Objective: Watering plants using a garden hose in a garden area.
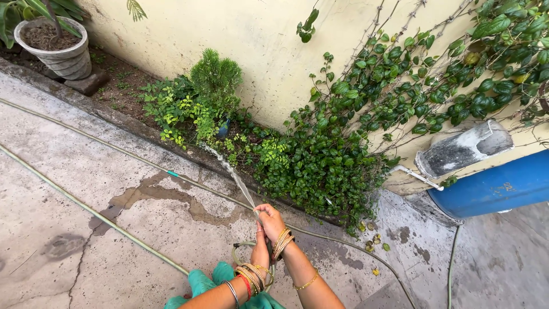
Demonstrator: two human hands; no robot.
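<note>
My right hand [271,220] grips the end of a thin green hose [255,213] and pinches its mouth. A jet of water [229,169] shoots from it up and left into the low green plants [197,111] along the wall. My left hand [261,243] closes on the same hose just below the right hand, wrist to wrist. Both wrists carry gold and red bangles. The hose loops down behind my arms near a teal cloth [203,283].
The hose line [86,206] runs across the cracked concrete floor, with a wet patch [154,197]. A potted plant [54,46] stands at the top left. A creeper [412,86] covers the yellow wall. A blue drum [497,186] and grey pipe [463,149] lie at right.
</note>
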